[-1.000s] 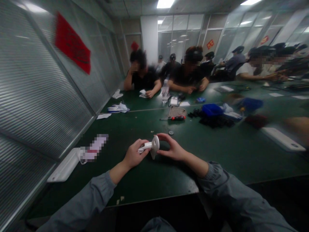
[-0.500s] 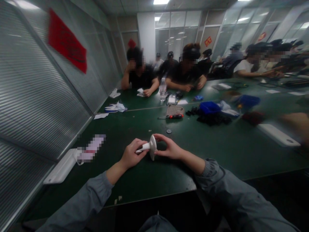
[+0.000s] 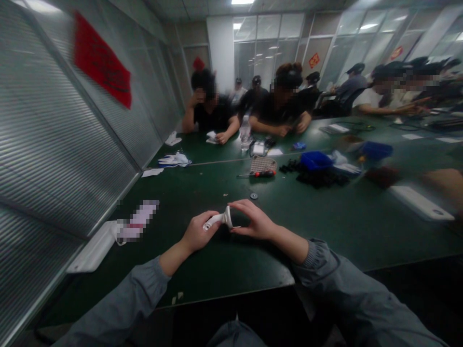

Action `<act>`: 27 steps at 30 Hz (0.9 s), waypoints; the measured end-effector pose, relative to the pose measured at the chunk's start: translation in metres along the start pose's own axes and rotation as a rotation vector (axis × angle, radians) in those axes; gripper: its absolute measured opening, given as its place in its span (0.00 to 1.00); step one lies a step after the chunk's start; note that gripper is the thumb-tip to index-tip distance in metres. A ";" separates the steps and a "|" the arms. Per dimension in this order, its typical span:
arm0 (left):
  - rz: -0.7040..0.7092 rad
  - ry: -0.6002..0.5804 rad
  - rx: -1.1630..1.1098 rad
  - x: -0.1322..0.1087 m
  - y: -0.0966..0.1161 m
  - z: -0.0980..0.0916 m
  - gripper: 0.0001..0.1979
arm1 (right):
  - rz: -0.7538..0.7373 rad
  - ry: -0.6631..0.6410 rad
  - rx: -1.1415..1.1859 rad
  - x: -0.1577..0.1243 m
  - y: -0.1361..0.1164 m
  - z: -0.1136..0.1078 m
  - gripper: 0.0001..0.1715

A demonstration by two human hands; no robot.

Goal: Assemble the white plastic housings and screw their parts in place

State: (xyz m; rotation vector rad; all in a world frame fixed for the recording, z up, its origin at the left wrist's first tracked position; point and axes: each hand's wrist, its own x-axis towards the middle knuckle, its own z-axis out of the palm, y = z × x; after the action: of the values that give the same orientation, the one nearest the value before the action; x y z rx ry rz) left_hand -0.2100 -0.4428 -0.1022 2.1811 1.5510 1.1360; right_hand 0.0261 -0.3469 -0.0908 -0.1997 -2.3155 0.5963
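Both hands hold one small white plastic part [image 3: 219, 219], a short stem ending in a round disc, just above the green table [image 3: 325, 226]. My left hand [image 3: 197, 232] is closed round the stem end. My right hand [image 3: 253, 220] pinches the disc end between thumb and fingers, which hide most of the disc. A small dark round piece [image 3: 253, 195] lies on the table just beyond my hands.
A flat white slab [image 3: 94, 246] lies at the left near the ribbed wall. Farther off sit a red-handled screwdriver [image 3: 261, 174], a perforated plate [image 3: 263, 164], a blue bin [image 3: 316, 159] and black parts [image 3: 318, 179]. Several people sit at the far side and right.
The disc end of the white part has turned and is now mostly covered by my right fingers. Both hands stay in the same place on the table.
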 end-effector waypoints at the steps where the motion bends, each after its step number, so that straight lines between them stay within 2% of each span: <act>1: 0.017 0.006 0.013 0.000 0.001 0.000 0.12 | -0.003 0.000 -0.005 0.000 0.000 0.000 0.45; 5: 0.130 0.038 0.095 -0.001 0.004 -0.002 0.11 | 0.012 0.009 0.004 -0.001 0.001 0.000 0.46; 9: 0.242 0.093 0.182 -0.001 0.003 -0.003 0.15 | 0.040 0.025 0.031 -0.003 0.004 0.002 0.46; 16: 0.302 0.105 0.173 -0.001 -0.003 -0.003 0.15 | 0.114 0.014 0.194 -0.004 0.007 0.005 0.42; 22: 0.410 0.072 0.267 -0.002 -0.002 -0.006 0.16 | 0.322 -0.086 0.500 -0.003 0.008 0.008 0.33; 27: 0.453 0.037 0.362 -0.004 -0.006 -0.010 0.19 | 0.512 -0.135 0.748 0.000 0.008 0.011 0.32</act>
State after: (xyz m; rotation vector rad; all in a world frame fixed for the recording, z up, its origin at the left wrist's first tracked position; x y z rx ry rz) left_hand -0.2216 -0.4460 -0.1011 2.8766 1.4034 1.0776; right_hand 0.0187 -0.3440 -0.1016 -0.3997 -1.9931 1.7188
